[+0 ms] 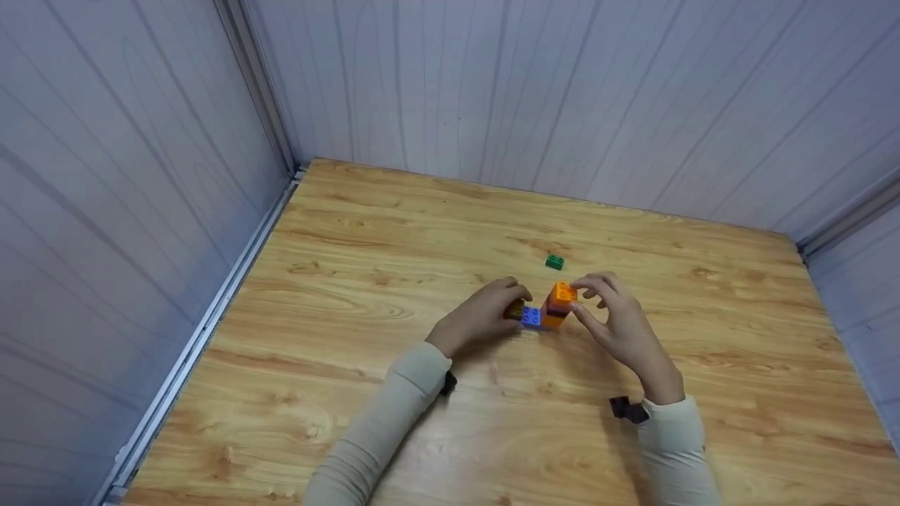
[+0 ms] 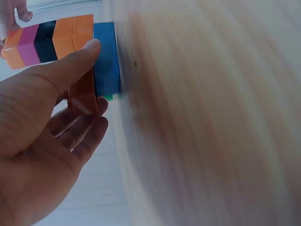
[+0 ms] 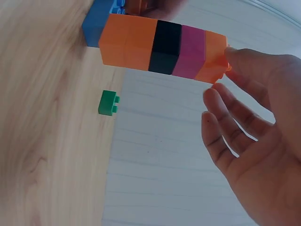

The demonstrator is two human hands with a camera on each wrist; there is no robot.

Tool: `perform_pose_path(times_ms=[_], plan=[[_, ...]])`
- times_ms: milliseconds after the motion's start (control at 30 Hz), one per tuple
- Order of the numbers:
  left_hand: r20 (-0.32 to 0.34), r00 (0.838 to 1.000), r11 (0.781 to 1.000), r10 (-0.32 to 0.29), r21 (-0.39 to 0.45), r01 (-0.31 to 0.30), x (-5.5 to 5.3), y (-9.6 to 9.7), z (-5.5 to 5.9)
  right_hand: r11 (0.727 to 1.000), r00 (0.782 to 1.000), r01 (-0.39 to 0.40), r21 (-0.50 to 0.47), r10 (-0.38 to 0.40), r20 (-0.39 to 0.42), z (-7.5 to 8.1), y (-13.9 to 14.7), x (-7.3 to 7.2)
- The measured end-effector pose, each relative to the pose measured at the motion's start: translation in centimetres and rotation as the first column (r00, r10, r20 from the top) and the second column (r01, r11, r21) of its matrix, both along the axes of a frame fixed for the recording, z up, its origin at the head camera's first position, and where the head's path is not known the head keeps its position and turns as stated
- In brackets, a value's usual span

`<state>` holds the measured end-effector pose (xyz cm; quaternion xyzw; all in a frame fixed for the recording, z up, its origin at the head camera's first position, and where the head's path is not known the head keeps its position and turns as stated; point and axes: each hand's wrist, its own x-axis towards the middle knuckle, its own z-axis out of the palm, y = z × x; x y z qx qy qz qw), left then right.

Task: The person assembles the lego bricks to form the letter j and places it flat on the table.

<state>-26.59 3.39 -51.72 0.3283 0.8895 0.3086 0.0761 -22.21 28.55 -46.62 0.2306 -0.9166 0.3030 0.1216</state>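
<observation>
In the head view, my left hand point(image 1: 485, 309) holds a brown brick point(image 2: 82, 94) between thumb and fingers, at the left end of a flat-lying blue brick point(image 1: 531, 316). The thumb crosses the brown brick in the left wrist view. On the right end of the blue brick stands a tower of orange, black and magenta bricks point(image 3: 164, 47). My right hand point(image 1: 619, 323) is at the tower's top, its thumb and a finger at the uppermost orange brick point(image 1: 564, 292). Its other fingers spread loosely. Part of the brown brick is hidden by the left hand.
A small green brick point(image 1: 555, 262) lies alone on the wooden table point(image 1: 394, 253), behind the tower. Pale panel walls point(image 1: 450, 91) stand along the table's back and sides. Dark wrist mounts point(image 1: 628, 409) show at the sleeve cuffs.
</observation>
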Motion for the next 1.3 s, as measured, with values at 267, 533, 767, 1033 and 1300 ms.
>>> perform_pose_path(times_ms=[267, 533, 767, 1033, 1300], plan=[[-0.032, 0.999, 1.000, 0.004, 0.017, -0.003, 0.4, -0.9, 0.4, 0.999, 0.999, 0.023, 0.031, -0.022, -0.026, -0.7, -0.3, 0.4], [-0.061, 0.998, 1.000, -0.002, 0.031, 0.004, 0.6, -1.2, 0.6, 0.997, 0.998, 0.039, 0.072, -0.035, -0.057, -0.3, -0.5, -0.1], [-0.041, 0.999, 1.000, -0.011, 0.029, 0.012, 0.8, -1.2, 0.6, 0.995, 0.998, 0.055, 0.078, -0.052, -0.046, 0.1, -0.6, -1.0], [-0.029, 0.999, 0.999, -0.021, 0.036, 0.022, 0.8, -1.4, 0.6, 0.996, 0.998, 0.052, 0.074, -0.050, -0.034, -0.5, -0.2, -2.8], [-0.161, 0.987, 1.000, -0.002, 0.004, 0.003, 0.5, -1.3, 0.3, 0.998, 0.998, 0.033, 0.057, -0.036, 0.044, -1.0, -0.2, -4.2]])
